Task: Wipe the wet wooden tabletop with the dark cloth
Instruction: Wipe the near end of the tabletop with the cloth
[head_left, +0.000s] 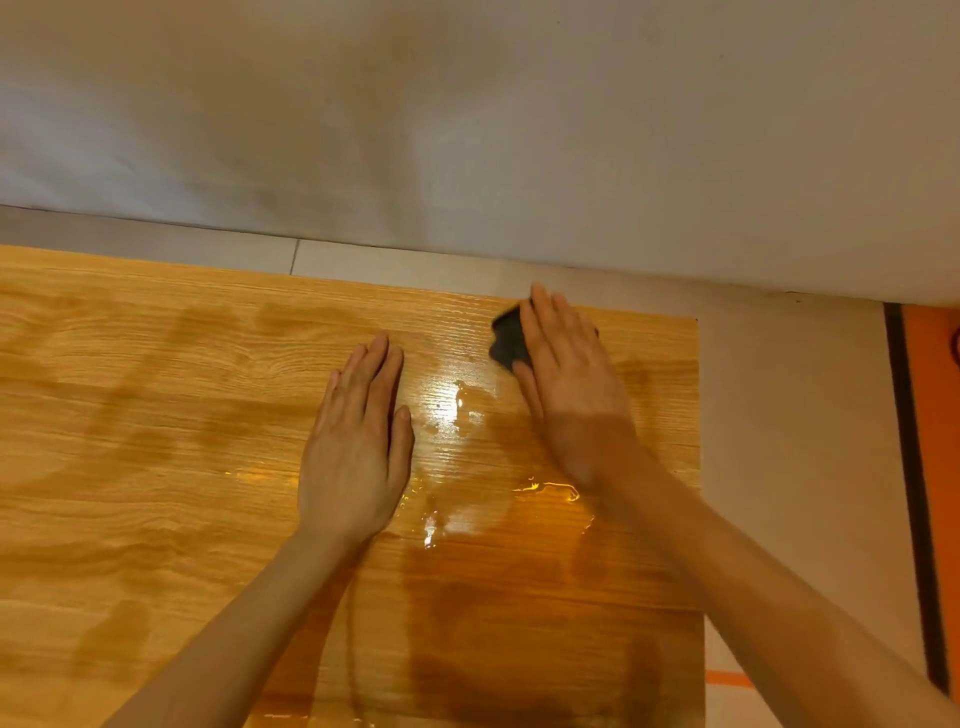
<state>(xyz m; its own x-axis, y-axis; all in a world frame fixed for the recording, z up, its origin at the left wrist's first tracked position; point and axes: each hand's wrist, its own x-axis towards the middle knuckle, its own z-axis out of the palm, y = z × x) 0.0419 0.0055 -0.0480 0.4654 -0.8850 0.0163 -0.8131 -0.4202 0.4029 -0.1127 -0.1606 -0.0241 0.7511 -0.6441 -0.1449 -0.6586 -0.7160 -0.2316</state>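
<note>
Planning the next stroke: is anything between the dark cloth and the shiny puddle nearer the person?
Nothing visible. The right hand presses the dark cloth flat near the far right corner of the tabletop; the puddle lies nearer, on bare wood. The left hand rests flat left of it, outside that path.

Dark cloth (508, 338) on wet tabletop (156, 415)

Pale wall (467, 104); light tiled floor (779, 415)
</note>
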